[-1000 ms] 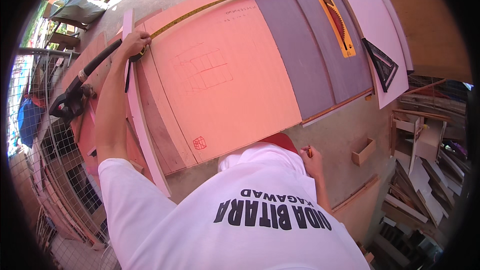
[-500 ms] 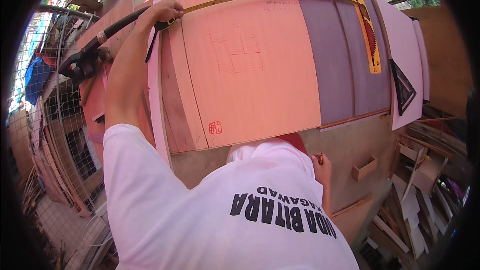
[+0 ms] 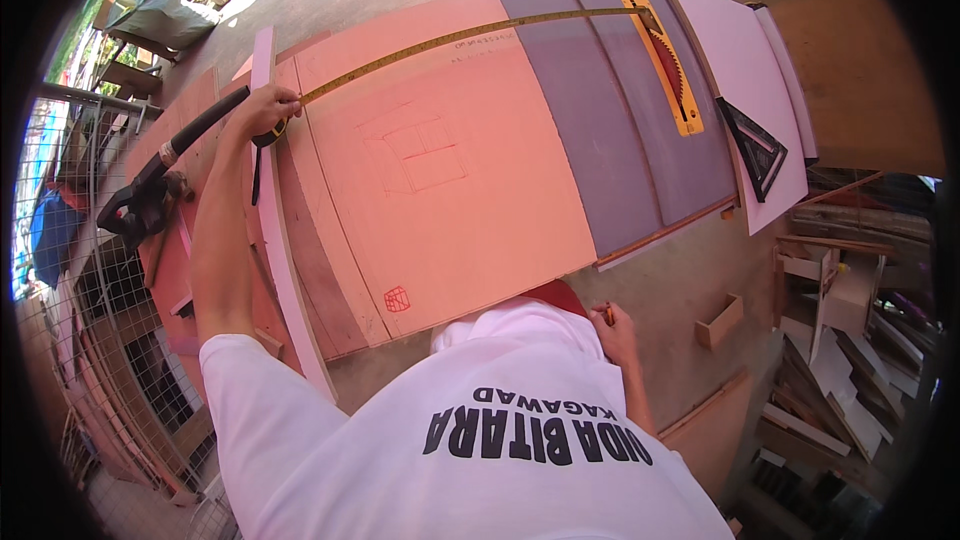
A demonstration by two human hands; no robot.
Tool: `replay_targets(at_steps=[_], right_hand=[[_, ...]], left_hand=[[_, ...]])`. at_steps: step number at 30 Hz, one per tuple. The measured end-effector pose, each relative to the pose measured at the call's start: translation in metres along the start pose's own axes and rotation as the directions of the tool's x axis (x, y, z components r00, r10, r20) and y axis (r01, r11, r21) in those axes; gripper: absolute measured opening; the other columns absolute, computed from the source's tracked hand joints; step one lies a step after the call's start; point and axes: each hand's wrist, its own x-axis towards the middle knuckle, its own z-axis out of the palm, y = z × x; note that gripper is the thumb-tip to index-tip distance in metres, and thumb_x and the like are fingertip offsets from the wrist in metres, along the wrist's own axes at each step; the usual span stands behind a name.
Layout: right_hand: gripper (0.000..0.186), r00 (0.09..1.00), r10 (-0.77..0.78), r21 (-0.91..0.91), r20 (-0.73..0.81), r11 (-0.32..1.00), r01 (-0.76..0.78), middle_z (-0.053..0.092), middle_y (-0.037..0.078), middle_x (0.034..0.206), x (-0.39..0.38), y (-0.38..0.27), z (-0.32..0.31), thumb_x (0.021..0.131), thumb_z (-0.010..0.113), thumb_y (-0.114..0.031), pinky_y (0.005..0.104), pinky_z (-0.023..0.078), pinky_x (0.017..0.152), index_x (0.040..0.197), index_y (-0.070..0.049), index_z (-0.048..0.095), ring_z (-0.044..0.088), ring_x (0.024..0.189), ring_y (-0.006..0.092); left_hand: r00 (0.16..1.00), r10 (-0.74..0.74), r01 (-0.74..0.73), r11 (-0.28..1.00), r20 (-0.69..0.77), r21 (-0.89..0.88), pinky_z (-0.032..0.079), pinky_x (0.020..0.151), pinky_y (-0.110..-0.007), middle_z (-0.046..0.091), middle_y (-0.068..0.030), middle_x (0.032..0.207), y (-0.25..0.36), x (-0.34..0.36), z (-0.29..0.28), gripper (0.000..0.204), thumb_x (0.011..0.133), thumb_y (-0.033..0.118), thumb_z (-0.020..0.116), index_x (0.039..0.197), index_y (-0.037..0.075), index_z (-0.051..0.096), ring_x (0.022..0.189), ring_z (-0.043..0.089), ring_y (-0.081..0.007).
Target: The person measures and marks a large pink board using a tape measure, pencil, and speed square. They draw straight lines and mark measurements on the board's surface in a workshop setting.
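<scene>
My left hand (image 3: 268,110) grips a black-and-yellow tape measure (image 3: 270,136) beside a narrow pale strip of board (image 3: 290,300). Its yellow blade (image 3: 450,35) stretches right across a salmon-painted panel (image 3: 520,180) and grey panels (image 3: 610,160) to a yellow saw plate (image 3: 687,116) with a red toothed blade. The salmon panel carries red sketched boxes. My right hand (image 3: 614,328) is low beside the table's near edge, closed on a small pencil-like object (image 3: 607,314). A black triangle square (image 3: 752,145) lies on a pale board (image 3: 780,200) at the right.
A black blower (image 3: 135,210) lies on the table's left part, near a wire mesh fence (image 3: 55,340). At the lower right are piled offcuts (image 3: 840,400) and a small open wooden box (image 3: 718,323). A brown sheet (image 3: 860,70) stands at the far right.
The view shifts right and up, then back left and down. My left hand keeps hold of the tape, whose blade stays stretched across the panels; my right hand stays low with its object.
</scene>
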Motion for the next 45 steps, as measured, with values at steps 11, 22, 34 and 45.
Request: replay_targets(at_steps=[11,22,34,45], right_hand=[[0.025,0.997,-0.076,-0.044,-0.007,0.996,0.075,0.072,0.008,0.083,0.006,-0.002,-0.004,0.096,0.072,-0.021,0.0323,0.052,0.071,0.107,0.002,0.072,0.063,0.074,0.0136],[0.023,0.996,-0.042,-0.012,-0.082,0.999,0.041,0.068,0.007,0.080,0.018,-0.004,-0.018,0.095,0.070,-0.019,0.0317,0.050,0.070,0.103,0.003,0.071,0.058,0.073,0.0118],[0.025,0.997,0.014,0.029,-0.079,1.000,-0.012,0.072,0.012,0.085,0.013,0.015,-0.018,0.095,0.070,-0.020,0.0329,0.053,0.074,0.105,0.003,0.071,0.064,0.077,0.0149],[0.025,0.997,-0.009,0.054,-0.071,0.998,0.013,0.073,0.011,0.086,0.016,0.028,-0.014,0.095,0.072,-0.020,0.0322,0.052,0.073,0.105,0.003,0.072,0.063,0.076,0.0144]], left_hand=[[0.985,-0.065,0.066,0.998,-0.159,-0.003,0.056,0.074,-0.037,0.077,-0.0134,0.086,0.015,0.014,0.016,0.015,0.090,0.014,0.076,0.098,0.001,0.079,0.082,0.074,-0.0228],[0.907,-0.160,0.172,0.985,-0.390,-0.004,0.057,0.079,-0.040,0.078,-0.0177,0.090,0.028,0.003,0.038,0.014,0.085,0.010,0.080,0.095,-0.001,0.079,0.083,0.076,-0.0288],[0.889,-0.122,0.101,0.992,-0.440,-0.071,0.055,0.070,-0.038,0.075,-0.0169,0.082,0.038,-0.021,0.052,0.022,0.088,0.012,0.080,0.104,-0.003,0.079,0.072,0.071,-0.0219],[0.889,-0.186,0.173,0.983,-0.418,-0.068,0.056,0.077,-0.039,0.077,-0.0180,0.087,0.053,-0.027,0.056,0.025,0.089,0.016,0.079,0.106,-0.002,0.079,0.079,0.074,-0.0255]])
